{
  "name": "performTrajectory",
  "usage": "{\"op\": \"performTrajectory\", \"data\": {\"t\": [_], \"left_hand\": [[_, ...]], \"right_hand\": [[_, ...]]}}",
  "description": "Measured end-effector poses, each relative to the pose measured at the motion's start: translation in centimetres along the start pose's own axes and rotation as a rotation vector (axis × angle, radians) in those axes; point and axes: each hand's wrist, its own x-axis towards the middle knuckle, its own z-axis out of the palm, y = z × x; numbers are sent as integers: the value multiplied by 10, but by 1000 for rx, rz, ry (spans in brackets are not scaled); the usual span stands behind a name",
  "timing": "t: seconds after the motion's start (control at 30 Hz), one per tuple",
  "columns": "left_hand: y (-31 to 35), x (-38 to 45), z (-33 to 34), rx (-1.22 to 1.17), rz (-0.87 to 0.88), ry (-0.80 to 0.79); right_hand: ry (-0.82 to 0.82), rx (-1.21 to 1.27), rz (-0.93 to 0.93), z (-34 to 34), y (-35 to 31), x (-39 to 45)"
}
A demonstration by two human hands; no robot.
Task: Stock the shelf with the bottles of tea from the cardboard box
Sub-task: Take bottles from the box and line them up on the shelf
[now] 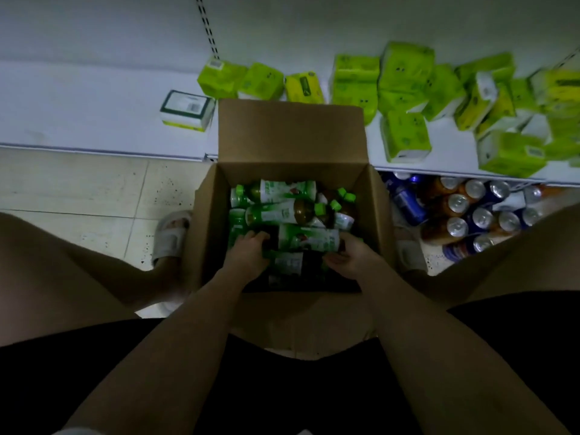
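My left hand [248, 254] is reaching down into the cardboard box [290, 183], and its fingers [255, 238] are curling over the dark end of a bottle of tea [309, 238] lying on its side near the top of the pile; I am gripping that end. My right hand [350, 255] is lying at the other end of the same bottle, its fingers [337, 255] bending loosely against the bottle beside it, but I cannot tell whether they are really closing round anything. The box is sitting open on the tiled floor [78, 189] between my knees, its far flap standing up against the shelf [94, 111], and it is holding a jumble of tea bottles [282, 205] with green caps and green and white labels, all lying flat and crossing one another. Both my forearms are stretching forward and down from my lap, converging on the near part of the box. On the white shelf beyond, green tissue packs [405, 86] are lying scattered to the right, and a white and green box [186, 109] is sitting to the left of the flap. Below the shelf on the right, drink cans [461, 215] are standing clustered on the floor. My sandal [171, 233] is showing just left of the box.
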Motion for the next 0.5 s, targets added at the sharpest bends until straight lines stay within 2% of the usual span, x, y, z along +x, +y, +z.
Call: {"op": "performTrajectory", "data": {"t": [0.13,0.33,0.5], "left_hand": [[-6,15,7,143,9,-55],[-15,31,33,205,42,-180],[-15,42,53,199,73,-170]], "right_hand": [[10,41,-18,7,2,16],[130,123,-26,12,9,38],[201,128,8,13,11,45]]}}
